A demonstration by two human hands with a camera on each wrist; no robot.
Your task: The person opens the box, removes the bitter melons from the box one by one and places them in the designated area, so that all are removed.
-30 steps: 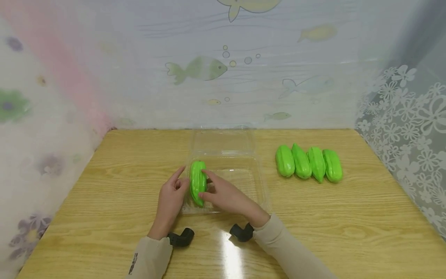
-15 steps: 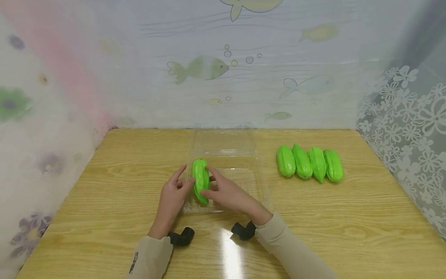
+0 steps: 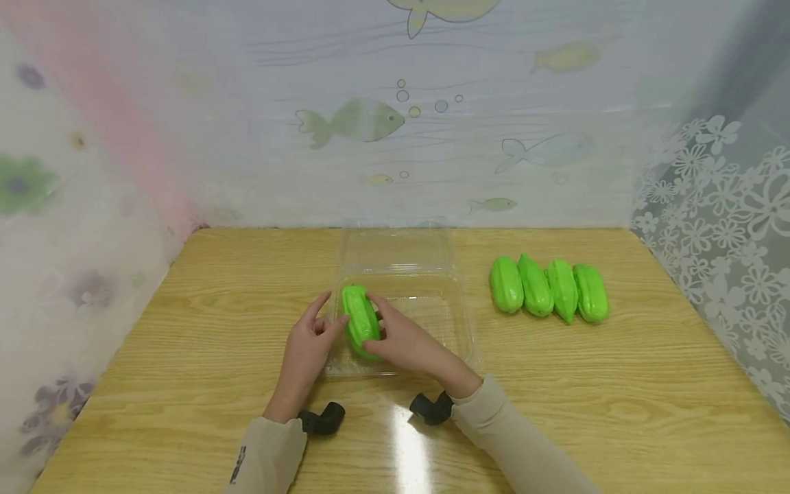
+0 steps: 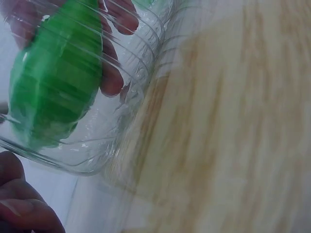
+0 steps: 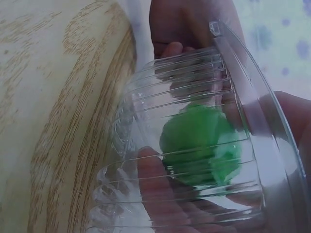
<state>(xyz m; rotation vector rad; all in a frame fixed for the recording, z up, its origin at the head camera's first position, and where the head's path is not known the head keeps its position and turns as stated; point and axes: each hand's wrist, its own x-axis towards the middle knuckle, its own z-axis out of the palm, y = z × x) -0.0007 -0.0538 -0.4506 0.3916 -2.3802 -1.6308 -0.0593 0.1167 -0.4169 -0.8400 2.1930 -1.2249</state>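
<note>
A glossy green star fruit (image 3: 359, 321) with lengthwise ribs lies tilted in the left part of the clear plastic clamshell box (image 3: 453, 336). My right hand (image 3: 404, 346) grips it from the right, index finger near its far end and thumb near its close end. At the box's left wall is my left hand (image 3: 311, 346), its thumb reaching over the rim to the fruit's side and its index finger pointing forward along the wall. Through the ribbed plastic in the left wrist view, the star fruit (image 4: 58, 73) shows between right-hand fingers (image 4: 112, 80); curled left-hand fingers (image 4: 22, 199) are outside.
The box's lid (image 3: 395, 248) stands open at the back. Several more green star fruits (image 3: 548, 288) lie in a row on the wooden table (image 3: 555, 398) to the right. Black wrist-camera mounts (image 3: 321, 418) project from both sleeves. A patterned curtain (image 3: 432, 158) hangs behind the table.
The star fruit has moved a little to the right in the box, lifting and turning slightly, with its near end swinging right. My right hand moved with it; the left thumb has come to its side.
</note>
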